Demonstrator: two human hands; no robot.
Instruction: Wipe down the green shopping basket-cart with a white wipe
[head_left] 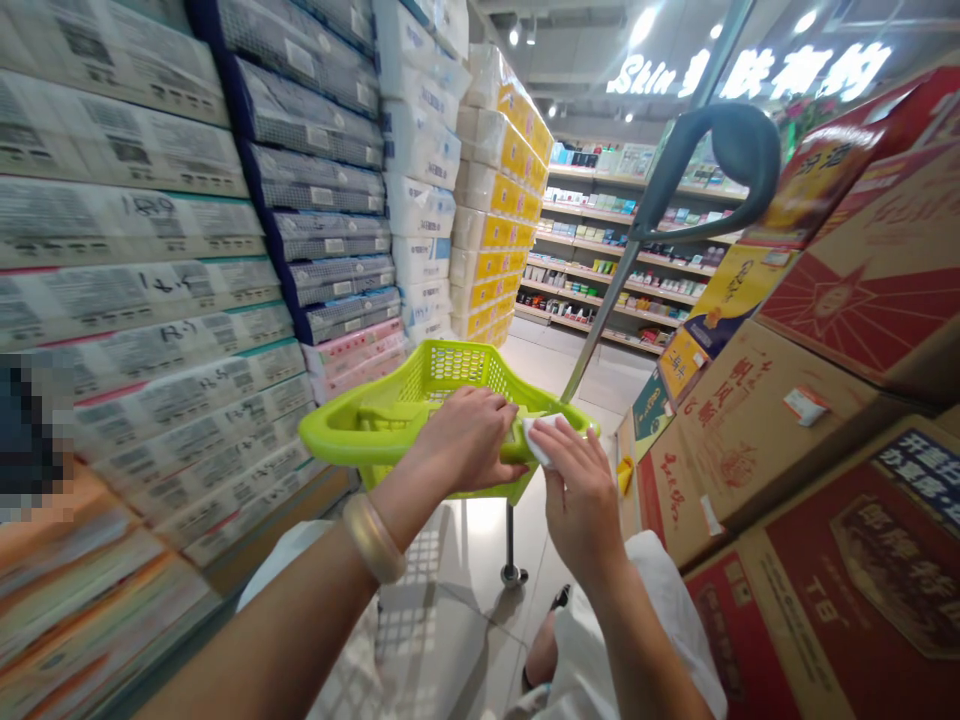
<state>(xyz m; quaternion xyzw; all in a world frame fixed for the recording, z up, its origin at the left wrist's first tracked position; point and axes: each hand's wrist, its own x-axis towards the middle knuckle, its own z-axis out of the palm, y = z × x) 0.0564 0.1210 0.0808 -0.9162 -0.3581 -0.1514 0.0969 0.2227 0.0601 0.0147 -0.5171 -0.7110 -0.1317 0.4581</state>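
A lime-green plastic shopping basket (352, 425) on wheels stands in front of me in a shop aisle. Its grey pull handle (720, 150) rises up to the right. My left hand (469, 435) lies over the basket's near rim with fingers curled around it; a pale bangle sits on that wrist. My right hand (581, 490) pinches a small white wipe or tissue (541, 440) against the rim right beside the left hand.
Stacked packs of tissue paper (180, 290) wall the left side. Red and brown cardboard boxes (825, 400) pile up on the right. Shelves of goods (622, 260) stand at the far end. The tiled floor (457, 620) runs between them.
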